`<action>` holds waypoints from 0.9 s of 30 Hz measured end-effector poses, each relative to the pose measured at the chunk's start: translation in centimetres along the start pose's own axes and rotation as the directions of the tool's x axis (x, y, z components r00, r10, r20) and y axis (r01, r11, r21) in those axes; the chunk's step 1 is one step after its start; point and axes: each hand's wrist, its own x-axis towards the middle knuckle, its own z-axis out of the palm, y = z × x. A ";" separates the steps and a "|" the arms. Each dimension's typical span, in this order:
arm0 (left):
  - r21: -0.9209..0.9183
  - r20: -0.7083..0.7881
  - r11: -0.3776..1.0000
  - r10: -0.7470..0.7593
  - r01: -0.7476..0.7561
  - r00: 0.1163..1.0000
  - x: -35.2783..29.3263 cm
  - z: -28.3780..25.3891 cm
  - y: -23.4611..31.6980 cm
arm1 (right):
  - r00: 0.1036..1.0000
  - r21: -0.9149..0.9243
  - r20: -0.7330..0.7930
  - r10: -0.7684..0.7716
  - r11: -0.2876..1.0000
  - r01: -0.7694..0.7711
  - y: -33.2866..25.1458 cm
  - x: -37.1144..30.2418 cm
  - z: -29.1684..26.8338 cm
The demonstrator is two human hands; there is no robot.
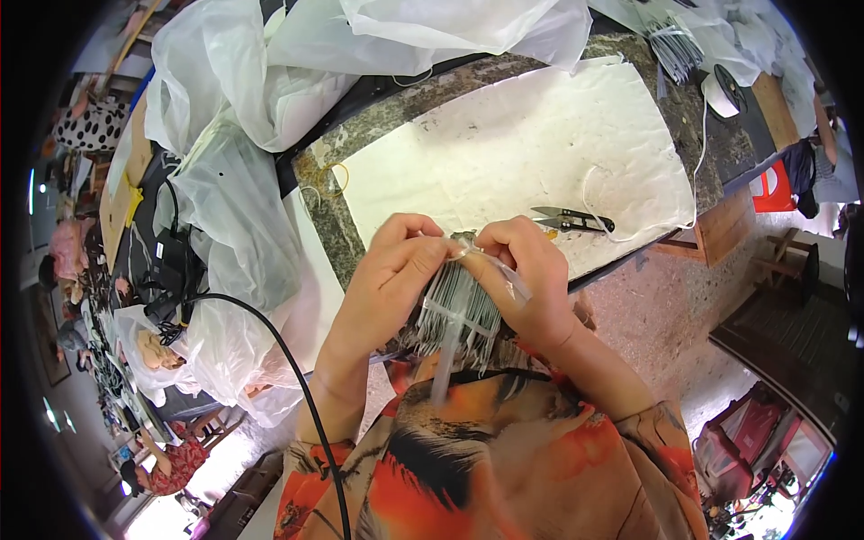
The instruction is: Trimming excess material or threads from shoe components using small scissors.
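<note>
From the fingers [407, 227], a grey bundle [479, 315] points lengthwise toward the patterned shirt [531, 441]

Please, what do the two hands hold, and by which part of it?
The left hand and right hand hold a grey bundle by its far end, apparently pinching a clear plastic strip there.

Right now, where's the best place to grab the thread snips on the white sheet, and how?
Probably by the black handles, coming from the right with your right hand once free: the thread snips lie flat, blades pointing left, handles toward the right.
</note>
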 end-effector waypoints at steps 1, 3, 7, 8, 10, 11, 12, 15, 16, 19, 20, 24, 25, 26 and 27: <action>-0.019 0.048 0.999 -0.036 0.037 0.998 0.0 0.0 0.3 | 0.995 -0.024 -0.018 -0.095 0.995 0.095 0.3 0.1 0.1; -0.061 0.056 0.996 -0.057 0.061 0.997 0.3 -0.1 -0.1 | 0.981 -0.048 -0.035 -0.191 0.981 0.189 0.5 0.0 0.2; -0.299 0.037 0.945 -0.124 0.130 0.992 0.6 -0.1 -1.3 | 0.977 -0.060 -0.028 -0.209 0.976 0.207 0.6 -0.1 0.2; -0.298 0.038 0.946 -0.125 0.131 0.991 0.5 0.0 -1.4 | 0.978 -0.062 -0.027 -0.209 0.976 0.207 0.6 -0.1 0.2; -0.320 -0.031 0.945 -0.078 0.064 0.996 0.3 0.2 -1.5 | 0.976 -0.050 -0.024 -0.218 0.975 0.217 0.7 -0.1 0.2; -0.319 -0.032 0.945 -0.078 0.064 0.996 0.2 0.2 -1.5 | 0.973 -0.038 -0.020 -0.229 0.973 0.228 0.8 0.0 0.3; -0.154 -0.085 0.988 0.003 -0.016 0.996 0.1 0.1 -1.5 | 0.973 -0.036 -0.020 -0.229 0.973 0.228 0.8 0.0 0.3; 0.188 -0.109 0.961 0.227 -0.204 0.968 0.4 -0.2 -0.9 | 0.965 -0.012 -0.024 -0.262 0.965 0.262 1.0 0.0 0.2; 0.351 -0.074 0.884 0.355 -0.309 0.932 0.5 -0.4 -0.5 | 0.967 -0.015 -0.031 -0.255 0.967 0.254 0.9 0.0 0.1; 0.518 0.024 0.780 0.396 -0.350 0.918 0.5 -1.1 0.3 | 0.970 -0.008 -0.055 -0.237 0.971 0.237 0.8 0.0 0.1; 0.519 0.025 0.780 0.396 -0.350 0.918 0.3 -1.0 0.2 | 0.971 0.002 -0.073 -0.228 0.973 0.229 0.7 0.0 0.2; 0.009 -0.097 0.988 0.152 -0.152 0.984 -0.1 -0.7 0.1 | 0.971 0.012 -0.067 -0.228 0.973 0.230 0.7 -0.2 0.2; -0.194 -0.120 0.969 0.128 -0.150 0.984 -0.1 -0.6 0.1 | 0.976 0.022 -0.058 -0.208 0.978 0.209 0.8 -0.3 0.1; -0.196 -0.120 0.969 0.126 -0.148 0.985 0.0 -0.7 0.3 | 0.981 0.032 -0.048 -0.188 0.981 0.189 0.9 -0.3 0.1; -0.144 -0.092 0.985 0.078 -0.091 0.993 0.0 -0.8 0.9 | 0.981 0.031 -0.047 -0.186 0.982 0.187 1.0 -0.3 0.0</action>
